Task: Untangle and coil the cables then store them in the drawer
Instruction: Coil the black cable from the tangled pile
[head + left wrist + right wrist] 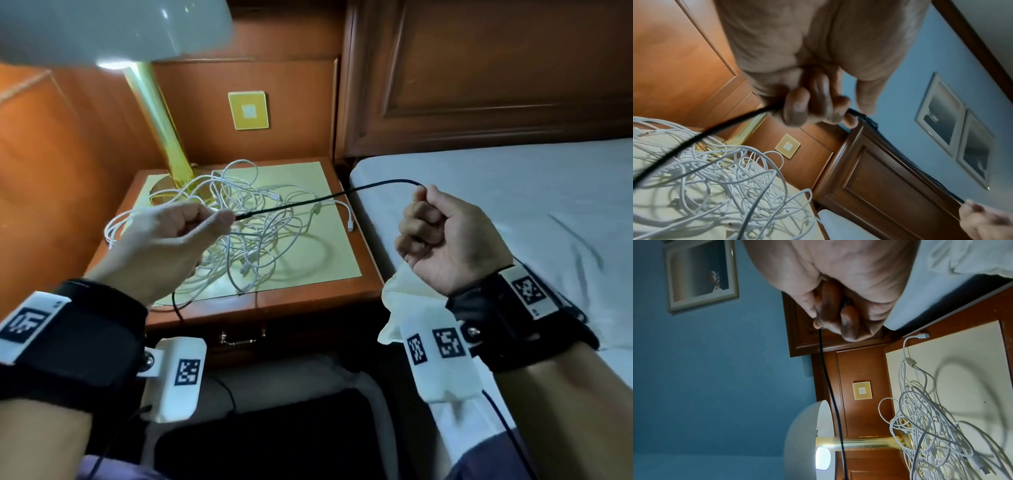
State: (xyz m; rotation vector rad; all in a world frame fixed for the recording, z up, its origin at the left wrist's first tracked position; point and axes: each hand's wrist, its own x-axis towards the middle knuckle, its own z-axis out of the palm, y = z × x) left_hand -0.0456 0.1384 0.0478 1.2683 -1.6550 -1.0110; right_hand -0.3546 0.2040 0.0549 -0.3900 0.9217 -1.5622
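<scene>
While the black cable [329,197] runs taut above the white tangle [239,222] on the desk [342,240], left hand [171,236] pinches it nearer the tangle, right hand [442,236] clenches its far end over the bed [513,192]

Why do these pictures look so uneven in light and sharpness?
Head view: the lit lamp glares white overhead, and the white cables cast looping shadows on the nightstand. Left wrist view: the nearby left hand looks soft. Right wrist view: sideways, lamp bulb blown out.
</scene>
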